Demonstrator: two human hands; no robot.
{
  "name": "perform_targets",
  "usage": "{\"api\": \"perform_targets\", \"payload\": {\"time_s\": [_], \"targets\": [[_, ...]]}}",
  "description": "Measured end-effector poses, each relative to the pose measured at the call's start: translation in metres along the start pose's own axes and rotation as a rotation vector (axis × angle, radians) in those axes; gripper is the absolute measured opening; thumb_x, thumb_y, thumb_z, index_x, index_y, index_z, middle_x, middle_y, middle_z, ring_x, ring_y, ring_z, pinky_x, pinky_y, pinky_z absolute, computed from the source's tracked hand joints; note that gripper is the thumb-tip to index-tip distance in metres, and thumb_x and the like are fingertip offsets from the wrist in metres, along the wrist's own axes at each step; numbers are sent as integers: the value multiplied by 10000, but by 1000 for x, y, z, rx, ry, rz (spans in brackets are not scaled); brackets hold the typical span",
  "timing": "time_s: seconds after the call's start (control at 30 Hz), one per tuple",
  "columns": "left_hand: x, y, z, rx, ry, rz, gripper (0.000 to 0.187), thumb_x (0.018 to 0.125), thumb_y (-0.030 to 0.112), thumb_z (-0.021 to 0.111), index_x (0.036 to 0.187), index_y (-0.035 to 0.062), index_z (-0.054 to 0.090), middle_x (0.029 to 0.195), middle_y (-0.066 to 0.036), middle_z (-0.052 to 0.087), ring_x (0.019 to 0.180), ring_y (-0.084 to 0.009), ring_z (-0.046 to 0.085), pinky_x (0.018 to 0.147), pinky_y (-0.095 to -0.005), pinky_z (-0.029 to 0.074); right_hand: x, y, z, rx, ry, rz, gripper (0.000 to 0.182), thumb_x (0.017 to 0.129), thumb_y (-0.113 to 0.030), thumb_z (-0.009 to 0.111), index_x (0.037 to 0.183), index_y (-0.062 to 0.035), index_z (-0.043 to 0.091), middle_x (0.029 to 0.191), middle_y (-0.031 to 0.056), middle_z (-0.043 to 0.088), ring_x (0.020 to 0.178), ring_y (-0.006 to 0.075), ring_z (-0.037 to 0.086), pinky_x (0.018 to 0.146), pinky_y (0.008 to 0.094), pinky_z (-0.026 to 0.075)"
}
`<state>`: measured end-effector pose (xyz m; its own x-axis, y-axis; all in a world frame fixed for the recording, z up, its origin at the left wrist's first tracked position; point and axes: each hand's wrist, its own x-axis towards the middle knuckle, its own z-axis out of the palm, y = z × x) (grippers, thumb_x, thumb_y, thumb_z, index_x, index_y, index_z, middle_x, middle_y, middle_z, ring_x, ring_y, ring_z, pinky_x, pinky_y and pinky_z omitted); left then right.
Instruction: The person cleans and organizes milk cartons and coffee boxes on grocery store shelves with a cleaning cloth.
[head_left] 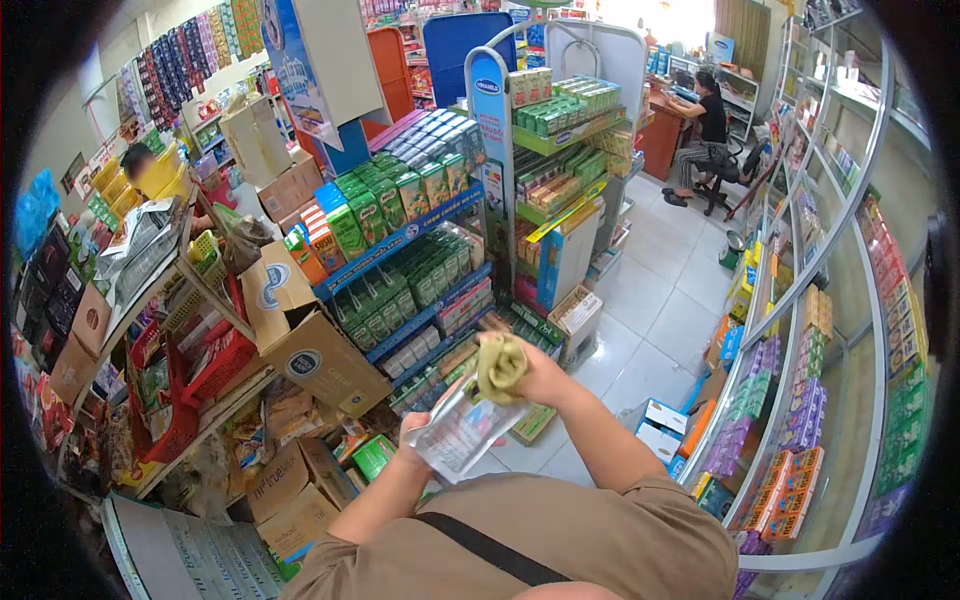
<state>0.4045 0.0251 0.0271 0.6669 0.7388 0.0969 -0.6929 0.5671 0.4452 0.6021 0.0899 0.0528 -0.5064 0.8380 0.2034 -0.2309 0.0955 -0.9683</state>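
Clasps a rolled olive-green cloth (502, 366) in the curled right hand (541, 374). Grips a printed plastic packet (462, 432) (partly overlapped by the cloth) in the half-closed left hand (412, 432), before the brown shirt (580, 515).

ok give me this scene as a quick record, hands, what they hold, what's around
left hand: holding a clear packet
right hand: holding a rolled green cloth at the packet's upper end
ahead left: shelf of drink cartons
right side: glass cabinet
background: seated person at a desk
floor: pale tiles
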Motion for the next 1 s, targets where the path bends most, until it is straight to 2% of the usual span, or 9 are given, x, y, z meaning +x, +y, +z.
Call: {"api": "perform_targets", "payload": {"time_s": [0.13, 0.3, 0.37, 0.47, 0.67, 0.7, 0.73, 0.87, 1.0], "targets": [[-13, 12, -1, 75, 1, -19, 976, 563, 377, 677, 1376, 41, 255, 1334, -202, 369, 1150, -400, 441, 925, -651, 293, -11, 6, 2, -91, -42, 42, 489, 678, -7, 716, 1118, -46, 506, 1023, 8, 575, 947, 100, 528, 849, 259, 428], [-14, 30, -3, -12, -65, 276, 860, 582, 433, 672, 1295, 31, 408, 1292, -230, 409, 1066, -420, 502, 860, -620, 394, -14, 31, 0, -254, -19, 80, 402, 689, -6, 700, 1051, -41, 528, 972, 5, 577, 897, 96, 524, 813, 255, 430], [-15, 33, 7, 3, -27, 321, 905, 595, 497, 675, 1325, 58, 367, 1325, -243, 362, 1141, -445, 434, 847, -642, 398, -16, 38, -2, -186, 18, 104, 437, 693, -10, 700, 1087, -48, 513, 998, 8, 569, 919, 97, 520, 827, 257, 428], [-11, 32, 5, 57, -55, 144, 916, 598, 509, 669, 1328, 49, 360, 1326, -232, 367, 1147, -438, 433, 853, -643, 390, -16, 41, 2, 87, 132, 35, 510, 693, -25, 710, 1145, -62, 476, 1046, 15, 548, 955, 104, 514, 845, 263, 426], [-13, 25, 4, 9, -51, 38, 944, 584, 379, 653, 1368, 22, 266, 1369, -228, 308, 1187, -429, 397, 905, -646, 332, -22, 43, 17, -85, 20, -15, 505, 685, -56, 729, 1123, -69, 477, 1049, 30, 549, 957, 117, 525, 848, 274, 429], [-16, 27, 4, -7, -57, 58, 948, 583, 356, 650, 1374, 19, 251, 1375, -227, 300, 1195, -428, 390, 913, -646, 323, -23, 39, 18, -103, -1, -27, 493, 685, -59, 730, 1111, -69, 482, 1039, 32, 553, 950, 118, 528, 847, 275, 429], [-21, 31, 1, 46, -71, 98, 903, 596, 404, 637, 1376, 101, 296, 1400, -218, 262, 1197, -482, 352, 876, -690, 317, -21, 36, 19, -187, -47, -129, 464, 695, 6, 681, 1112, -58, 488, 1027, 29, 565, 947, 125, 543, 842, 271, 441], [-33, 56, 12, 55, -101, 259, 918, 598, 430, 643, 1382, 112, 286, 1395, -220, 273, 1207, -476, 345, 885, -681, 313, -22, 53, 16, 320, -69, 46, 357, 749, 19, 619, 1076, -65, 503, 1019, 45, 567, 928, 144, 559, 802, 306, 481], [-55, 76, 5, -52, 56, 558, 854, 646, 471, 604, 1337, 45, 339, 1346, -213, 360, 1182, -436, 395, 920, -646, 316, -27, 71, 5, 9, 135, 69, 222, 828, -107, 572, 1035, -54, 511, 936, 49, 572, 826, 131, 561, 732, 291, 488]]}}
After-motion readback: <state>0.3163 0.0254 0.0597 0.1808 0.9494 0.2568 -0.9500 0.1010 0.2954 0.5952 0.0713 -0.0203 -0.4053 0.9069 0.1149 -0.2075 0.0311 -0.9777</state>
